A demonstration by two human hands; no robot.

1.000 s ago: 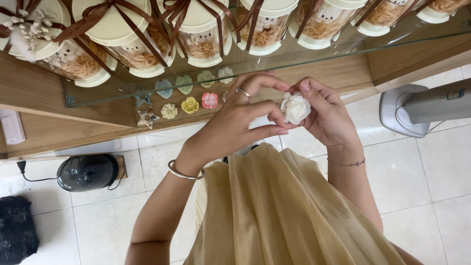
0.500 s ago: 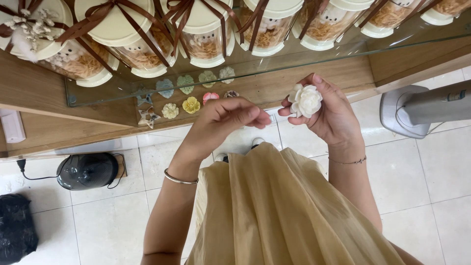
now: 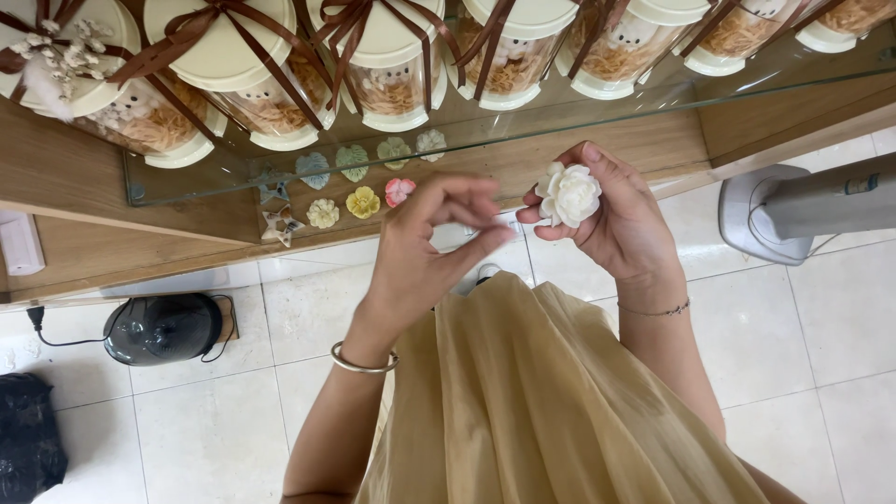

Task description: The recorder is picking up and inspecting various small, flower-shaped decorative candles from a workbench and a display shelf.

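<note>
My right hand (image 3: 623, 217) holds a small white flower ornament (image 3: 569, 194) by its fingertips, in front of the glass shelf (image 3: 485, 140). My left hand (image 3: 425, 257) hovers just left of it, fingers pinched together with nothing visible between them; it is slightly blurred. A metal bangle sits on the left wrist and a thin bracelet on the right. Beyond the left hand, small coloured flower ornaments (image 3: 362, 202) and star shapes (image 3: 280, 224) lie on the wooden ledge (image 3: 93, 187).
Cream-lidded clear jars with brown ribbon bows (image 3: 392, 56) stand in a row on the glass shelf. A fan base (image 3: 775, 215) stands on the tiled floor at right. At left are a dark round appliance (image 3: 159, 327) with a cord and a black bag (image 3: 28, 439).
My hands have come apart: the left hand left the white flower and drew back to the left, fingers pinched. My right hand keeps the flower, raised a little.
</note>
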